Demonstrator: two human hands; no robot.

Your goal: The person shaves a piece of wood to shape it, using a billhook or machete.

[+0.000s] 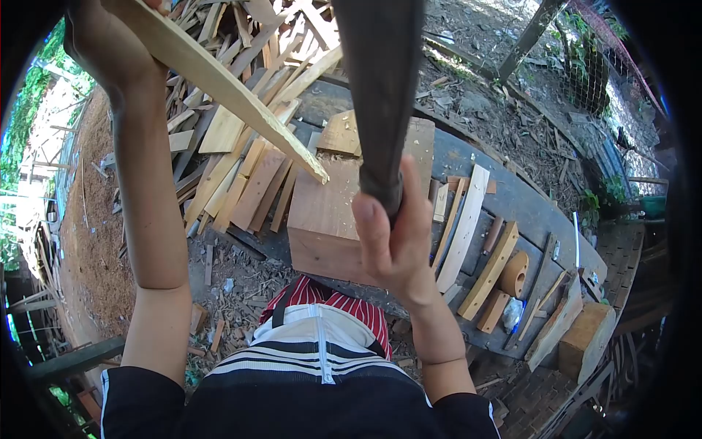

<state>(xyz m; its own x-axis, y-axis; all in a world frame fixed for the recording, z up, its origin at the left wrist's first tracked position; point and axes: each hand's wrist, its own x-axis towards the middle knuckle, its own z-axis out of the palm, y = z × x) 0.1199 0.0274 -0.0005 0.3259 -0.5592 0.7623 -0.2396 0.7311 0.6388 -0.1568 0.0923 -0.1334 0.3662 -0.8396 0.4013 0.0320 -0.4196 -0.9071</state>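
Observation:
My left hand (pixel 110 40), raised at the upper left and partly cut off by the frame, is closed around a long pale wooden stick (pixel 227 88). The stick slants down to the right, with its rough, chipped end over a big wooden block (pixel 329 208). My right hand (pixel 398 245) grips the handle of a machete (pixel 380 80), whose broad dark blade points up and away, out of the top of the frame. Behind the stick's end, a smaller wooden piece (pixel 340 135) sits on the block among wood chips.
Scrap wood (pixel 248 44) is heaped behind and left of the block. On the dark table (pixel 453 154) to the right lie wooden strips, a drilled beam (pixel 490 271), a round holed piece (pixel 514 273) and several tools. A wire fence (pixel 585 66) stands at the back right.

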